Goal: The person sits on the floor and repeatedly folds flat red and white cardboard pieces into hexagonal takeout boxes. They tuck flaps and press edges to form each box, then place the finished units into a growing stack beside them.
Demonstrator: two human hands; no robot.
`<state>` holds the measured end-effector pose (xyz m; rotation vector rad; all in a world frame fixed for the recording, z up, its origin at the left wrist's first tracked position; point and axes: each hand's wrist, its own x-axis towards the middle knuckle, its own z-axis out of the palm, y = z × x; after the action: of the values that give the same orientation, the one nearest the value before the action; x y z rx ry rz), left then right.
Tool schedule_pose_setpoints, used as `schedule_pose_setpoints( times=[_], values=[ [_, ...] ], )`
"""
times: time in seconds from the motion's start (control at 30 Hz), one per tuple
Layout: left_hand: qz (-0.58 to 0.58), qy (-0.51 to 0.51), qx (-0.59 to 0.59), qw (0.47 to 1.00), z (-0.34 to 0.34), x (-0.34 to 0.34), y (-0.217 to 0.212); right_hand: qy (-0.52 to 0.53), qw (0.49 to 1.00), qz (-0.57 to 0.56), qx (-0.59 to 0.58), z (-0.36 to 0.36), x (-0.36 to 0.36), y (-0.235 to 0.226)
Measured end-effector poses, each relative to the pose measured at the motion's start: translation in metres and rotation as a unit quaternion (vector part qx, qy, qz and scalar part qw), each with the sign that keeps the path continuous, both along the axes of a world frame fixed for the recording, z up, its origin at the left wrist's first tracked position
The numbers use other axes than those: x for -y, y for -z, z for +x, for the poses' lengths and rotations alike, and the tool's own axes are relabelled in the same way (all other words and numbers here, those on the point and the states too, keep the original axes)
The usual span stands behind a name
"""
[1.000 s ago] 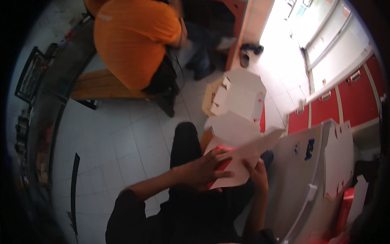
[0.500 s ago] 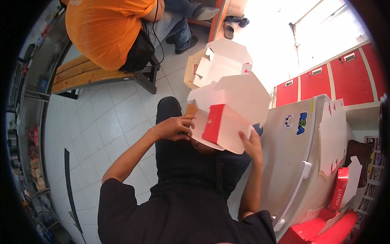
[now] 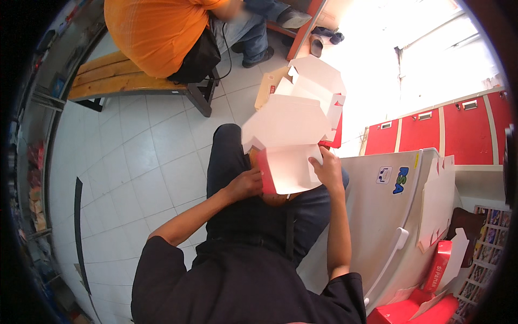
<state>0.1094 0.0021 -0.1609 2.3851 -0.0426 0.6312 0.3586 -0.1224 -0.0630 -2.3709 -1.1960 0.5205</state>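
Note:
A partly folded cardboard box [image 3: 294, 167], white inside with a red outer side, lies over my lap. Its broad lid flap [image 3: 286, 119] stands out away from me. At the box's left, my left hand [image 3: 246, 184] is closed on the red side panel, its fingertips partly hidden. My right hand [image 3: 328, 170] grips the right side panel, thumb on the white inner face and fingers behind. Under the box a brownish surface shows only in part. Just beyond the lid lies another opened box [image 3: 318, 81], white inside, overlapping a tan carton piece [image 3: 268, 86].
At my right stands a white fridge [image 3: 372, 216], with flat white box blanks [image 3: 436, 202] against it. Red boxes [image 3: 413, 310] lie lower right. Red lockers [image 3: 421, 135] line the far right. A person in orange [image 3: 162, 38] sits on a wooden bench [image 3: 116, 81] at upper left.
The held box has turned, and its red side has swung left to my left hand. My left hand shifted from the white edge to the red panel; my right hand moved slightly away from me.

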Motion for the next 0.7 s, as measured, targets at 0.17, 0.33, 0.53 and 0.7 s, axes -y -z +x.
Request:
schedule_pose_setpoints(
  times=[0.17, 0.33, 0.53, 0.7],
  values=[
    [0.005, -0.046, 0.068, 0.997, 0.002, 0.003, -0.02, 0.029, 0.987, -0.062, 0.148, 0.002, -0.006, 0.018],
    [-0.031, -0.053, 0.028, 0.998, -0.002, 0.0, -0.02, 0.049, 0.991, -0.06, 0.107, 0.004, -0.003, 0.028],
    [-0.008, 0.002, 0.042, 0.999, 0.007, -0.015, -0.027, 0.108, 0.99, -0.048, 0.073, -0.002, 0.003, 0.019],
    [0.004, 0.009, 0.043, 0.999, 0.008, -0.009, -0.012, 0.099, 0.971, 0.14, 0.166, -0.019, 0.009, 0.014]
  ],
)
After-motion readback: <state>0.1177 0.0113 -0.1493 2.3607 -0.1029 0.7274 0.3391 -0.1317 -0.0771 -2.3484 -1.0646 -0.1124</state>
